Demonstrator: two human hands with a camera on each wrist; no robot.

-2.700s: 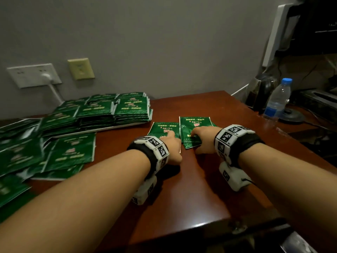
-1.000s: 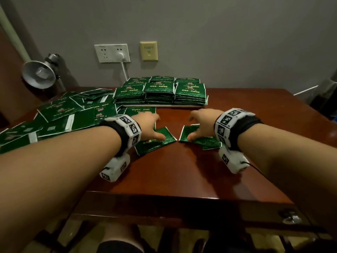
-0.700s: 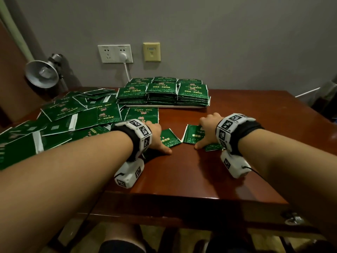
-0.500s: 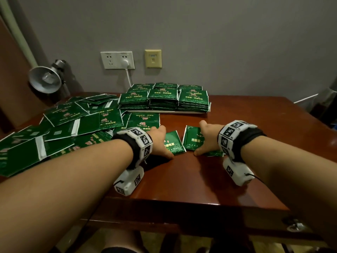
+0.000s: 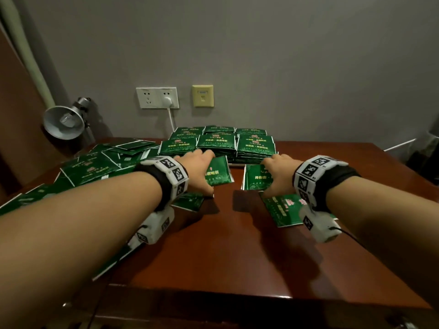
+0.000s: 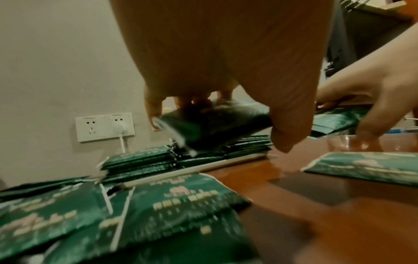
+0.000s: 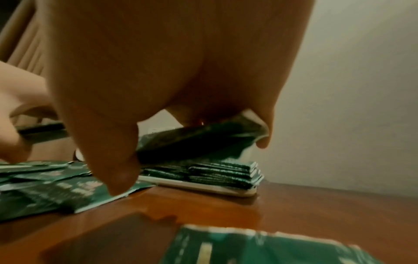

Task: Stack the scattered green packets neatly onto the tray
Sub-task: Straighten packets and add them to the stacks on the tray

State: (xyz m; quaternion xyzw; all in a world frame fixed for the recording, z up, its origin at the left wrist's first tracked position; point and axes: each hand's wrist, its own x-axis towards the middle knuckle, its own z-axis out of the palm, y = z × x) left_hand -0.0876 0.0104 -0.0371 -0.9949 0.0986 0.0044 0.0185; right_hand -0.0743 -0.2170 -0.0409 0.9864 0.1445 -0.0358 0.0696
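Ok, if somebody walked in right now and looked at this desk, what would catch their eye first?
Probably the two hands in the middle: the left hand and the right hand each hold a green packet lifted off the wooden table, close to the tray by the wall. That tray carries neat rows of stacked packets. To the left lies a loose sprawl of scattered packets.

- Table [image 5: 228, 252]: reddish-brown wood, glossy.
- Tray [image 7: 203, 185]: white, at the back by the wall, loaded with stacks [image 5: 218, 143].
- Loose packets [image 5: 90, 167]: overlapping across the left side.
- One packet [image 5: 282, 210]: flat, right of centre.
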